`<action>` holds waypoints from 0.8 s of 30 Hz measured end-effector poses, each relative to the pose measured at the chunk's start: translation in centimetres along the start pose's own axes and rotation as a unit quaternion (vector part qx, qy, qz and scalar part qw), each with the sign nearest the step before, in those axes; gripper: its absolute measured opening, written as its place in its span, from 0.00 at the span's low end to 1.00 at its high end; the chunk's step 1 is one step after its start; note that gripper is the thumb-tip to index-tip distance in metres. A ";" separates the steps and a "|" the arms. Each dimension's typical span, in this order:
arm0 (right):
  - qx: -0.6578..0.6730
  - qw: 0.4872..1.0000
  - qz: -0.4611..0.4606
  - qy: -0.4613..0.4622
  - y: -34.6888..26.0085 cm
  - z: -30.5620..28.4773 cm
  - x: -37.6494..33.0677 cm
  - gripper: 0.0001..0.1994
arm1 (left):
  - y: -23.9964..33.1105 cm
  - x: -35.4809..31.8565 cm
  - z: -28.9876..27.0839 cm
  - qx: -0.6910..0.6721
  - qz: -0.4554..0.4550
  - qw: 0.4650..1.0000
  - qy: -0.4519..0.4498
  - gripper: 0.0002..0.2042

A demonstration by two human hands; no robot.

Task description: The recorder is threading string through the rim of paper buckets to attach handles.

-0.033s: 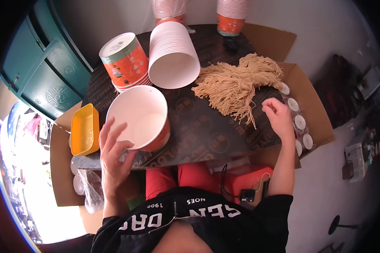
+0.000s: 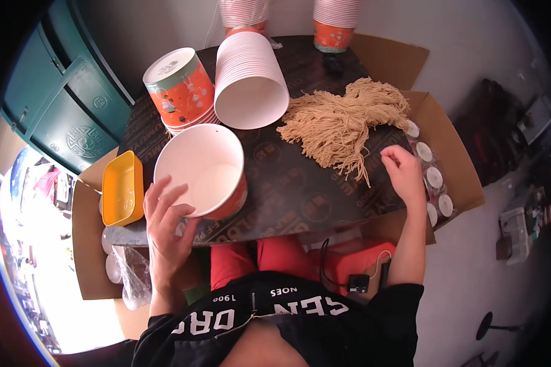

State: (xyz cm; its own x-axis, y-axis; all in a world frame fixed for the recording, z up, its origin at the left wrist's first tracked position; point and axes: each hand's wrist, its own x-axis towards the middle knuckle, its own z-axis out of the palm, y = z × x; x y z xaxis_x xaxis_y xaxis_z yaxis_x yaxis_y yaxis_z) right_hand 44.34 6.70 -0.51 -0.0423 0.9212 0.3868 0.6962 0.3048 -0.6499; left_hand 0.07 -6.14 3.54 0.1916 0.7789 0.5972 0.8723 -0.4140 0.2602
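Observation:
A white-lined paper bucket (image 2: 199, 162) with an orange outside stands at the table's near left, its mouth toward me. My left hand (image 2: 168, 223) is at its near-left rim, index finger over the edge and thumb outside, the other fingers spread. Right of the middle lies a heap of tan strands (image 2: 349, 119) that look like cut string. Just off its near right side, my right hand (image 2: 403, 174) is closed, thumb and forefinger together; whatever they may hold is too small to make out.
Behind the bucket, an upside-down orange bucket stack (image 2: 187, 92) stands beside a lying stack of white buckets (image 2: 251, 79). More stacked buckets (image 2: 335, 27) are at the back. A yellow tray (image 2: 122, 189) sits at the left edge. An open carton (image 2: 453, 165) with white-lidded containers borders the right.
My left hand's fingers have shifted slightly at the bucket's rim. Everything else looks the same.

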 end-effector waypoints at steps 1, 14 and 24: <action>-0.024 0.999 -0.033 0.020 0.2 0.2 -0.4 0.03 | 0.7 0.0 0.2 -0.014 -0.004 1.000 0.002 0.17; -0.180 0.947 -0.266 -0.004 -0.1 5.3 1.9 0.08 | 1.0 2.1 0.8 0.004 0.030 0.999 -0.010 0.32; -0.157 0.913 -0.377 -0.015 -3.9 5.1 0.1 0.01 | 0.2 2.7 0.0 0.031 0.052 0.995 -0.078 0.10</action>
State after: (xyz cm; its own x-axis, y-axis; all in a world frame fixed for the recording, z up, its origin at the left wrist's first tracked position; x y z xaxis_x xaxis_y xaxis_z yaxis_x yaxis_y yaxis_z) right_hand 37.96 6.85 -1.20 -0.6102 0.4860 0.6257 0.6325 0.7744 0.0153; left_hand 0.78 -4.10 5.23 0.3461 0.7983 0.4929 0.8688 -0.4710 0.1528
